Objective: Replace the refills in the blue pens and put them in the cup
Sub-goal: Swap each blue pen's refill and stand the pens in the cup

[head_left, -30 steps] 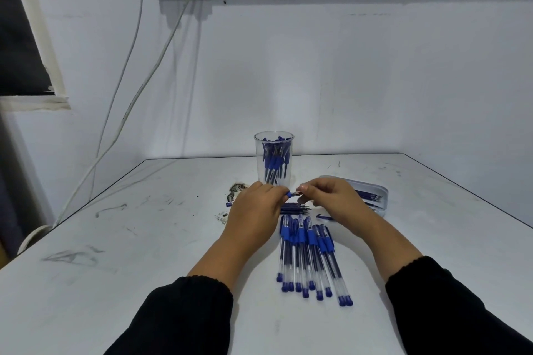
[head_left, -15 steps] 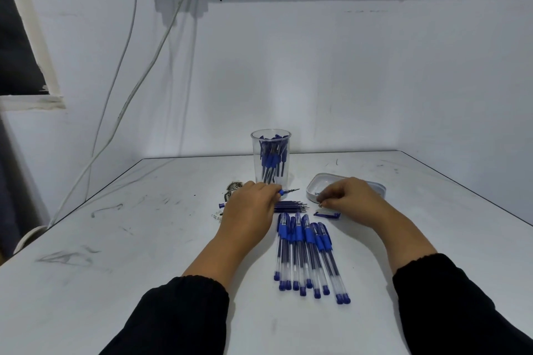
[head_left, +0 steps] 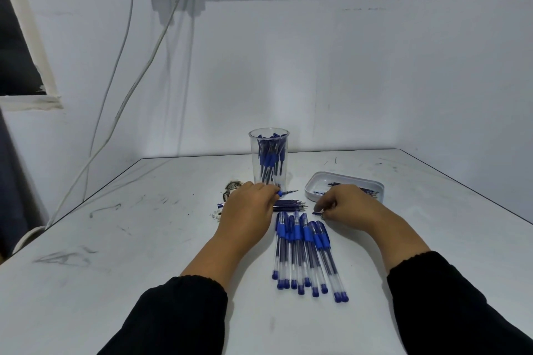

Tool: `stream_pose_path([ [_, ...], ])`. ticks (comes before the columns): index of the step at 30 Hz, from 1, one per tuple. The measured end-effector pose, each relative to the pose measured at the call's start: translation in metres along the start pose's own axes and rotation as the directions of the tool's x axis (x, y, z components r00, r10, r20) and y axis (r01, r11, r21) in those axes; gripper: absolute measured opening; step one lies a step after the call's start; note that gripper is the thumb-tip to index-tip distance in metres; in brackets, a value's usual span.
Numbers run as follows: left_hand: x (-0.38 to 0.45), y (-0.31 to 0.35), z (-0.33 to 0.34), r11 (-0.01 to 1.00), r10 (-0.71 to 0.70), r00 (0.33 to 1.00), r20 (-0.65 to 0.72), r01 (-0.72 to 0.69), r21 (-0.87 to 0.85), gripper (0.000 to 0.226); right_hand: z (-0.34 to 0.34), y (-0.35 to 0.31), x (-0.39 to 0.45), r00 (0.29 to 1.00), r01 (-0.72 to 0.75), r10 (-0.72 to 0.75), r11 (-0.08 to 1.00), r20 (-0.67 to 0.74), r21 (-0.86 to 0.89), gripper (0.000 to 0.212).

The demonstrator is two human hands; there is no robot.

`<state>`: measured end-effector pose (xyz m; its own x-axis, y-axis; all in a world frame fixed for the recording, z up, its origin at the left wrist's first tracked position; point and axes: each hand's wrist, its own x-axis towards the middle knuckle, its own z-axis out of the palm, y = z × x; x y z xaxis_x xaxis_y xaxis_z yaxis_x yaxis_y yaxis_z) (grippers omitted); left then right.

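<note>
Blue capped pens point(head_left: 305, 251) lying side by side mid-table, loose refills point(head_left: 290, 206) bundled just behind them, more pens standing in a clear upright cup point(head_left: 269, 157) toward the table's point(head_left: 115, 253) far edge.

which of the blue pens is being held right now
The blue pen with its tip exposed, gripped in the left hand in front of the clear plastic cup. The other capped blue pens lie untouched in a row on the white table.
</note>
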<state>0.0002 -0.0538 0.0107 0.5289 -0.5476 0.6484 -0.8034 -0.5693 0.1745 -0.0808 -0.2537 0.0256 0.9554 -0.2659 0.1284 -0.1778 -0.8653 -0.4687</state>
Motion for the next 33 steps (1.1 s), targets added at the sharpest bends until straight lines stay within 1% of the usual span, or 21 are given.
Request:
stream_pose_path([
  [3,0.000,-0.001,0.001,1.000,0.002,1.000,0.001,-0.002,-0.010,0.028,-0.003,-0.001,-0.002,0.999,0.005,-0.003,0.999,-0.036,0.051,0.026],
  [7,0.000,-0.001,0.002,1.000,0.008,1.000,-0.004,-0.008,-0.016,0.028,-0.004,-0.006,-0.005,0.996,0.033,-0.026,0.995,-0.082,0.089,0.038],
  [8,0.000,-0.001,0.002,1.000,0.008,1.000,-0.005,-0.008,-0.019,0.027,-0.004,-0.008,-0.006,0.994,0.053,-0.042,0.994,-0.102,0.100,0.036],
  [11,0.000,-0.001,0.002,1.000,0.013,1.000,-0.012,-0.013,-0.028,0.027,-0.002,-0.014,-0.006,0.974,0.138,-0.101,0.975,-0.203,0.175,0.019],
  [14,-0.001,0.000,0.003,0.999,0.038,0.999,-0.011,-0.039,-0.028,0.025,0.004,-0.021,-0.005,0.958,0.212,-0.148,0.942,-0.245,0.260,0.017],
  [16,0.000,0.001,0.003,0.998,0.055,0.998,-0.014,-0.055,-0.030,0.024,0.007,-0.024,-0.004,0.952,0.239,-0.179,0.943,-0.249,0.234,0.016],
  [18,0.000,0.001,0.003,0.997,0.064,0.998,-0.015,-0.064,-0.034,0.023,0.010,-0.023,-0.002,0.947,0.246,-0.200,0.954,-0.252,0.169,0.013],
  [22,0.001,-0.003,0.004,0.998,0.064,0.998,-0.013,-0.064,-0.016,0.021,0.010,-0.021,0.001,0.948,0.220,-0.187,0.970,-0.256,0.103,0.011],
  [25,0.002,-0.009,0.003,1.000,0.011,1.000,-0.012,-0.011,0.015,0.024,0.007,-0.015,0.002,0.948,0.186,-0.160,0.980,-0.274,0.073,0.011],
  [30,0.003,-0.024,-0.002,0.993,-0.079,0.997,-0.012,0.080,0.084,0.027,0.000,-0.001,0.004,0.940,0.104,-0.045,0.982,-0.337,0.158,0.012],
  [33,0.004,-0.034,-0.004,0.984,-0.125,0.991,-0.037,0.129,0.124,0.025,-0.003,0.005,0.007,0.924,0.050,0.012,0.987,-0.383,0.151,0.012],
])
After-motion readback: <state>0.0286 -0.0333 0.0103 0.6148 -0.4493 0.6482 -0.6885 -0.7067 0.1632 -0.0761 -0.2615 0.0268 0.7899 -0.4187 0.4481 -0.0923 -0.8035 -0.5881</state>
